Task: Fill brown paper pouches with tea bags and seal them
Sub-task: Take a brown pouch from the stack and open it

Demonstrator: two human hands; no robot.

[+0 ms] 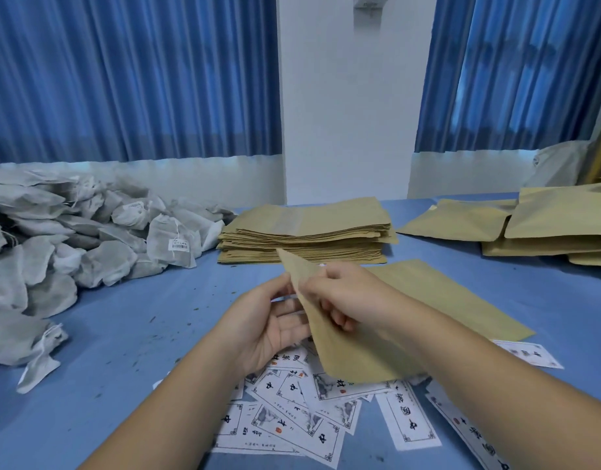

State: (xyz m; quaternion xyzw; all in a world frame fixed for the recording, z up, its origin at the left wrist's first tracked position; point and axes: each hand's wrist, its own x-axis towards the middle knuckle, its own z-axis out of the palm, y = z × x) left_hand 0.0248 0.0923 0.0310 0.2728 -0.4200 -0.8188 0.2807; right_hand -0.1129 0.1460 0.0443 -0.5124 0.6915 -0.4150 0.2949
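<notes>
A flat brown paper pouch [353, 354] is lifted above the blue table, one corner pointing up. My right hand [340, 293] pinches its upper edge from the right, fingers curled over the paper. My left hand [272, 320] is at the pouch's left edge with the thumb against the paper and the fingers spread behind it. A stack of empty brown pouches [306, 232] lies just beyond my hands. A big heap of grey-white tea bags [65, 245] fills the left side of the table.
Filled brown pouches [547, 225] lie at the back right. White printed labels [292, 422] are scattered on the blue table [129, 327] under my forearms. Loose tea crumbs dot the cloth. Blue curtains and a white wall stand behind.
</notes>
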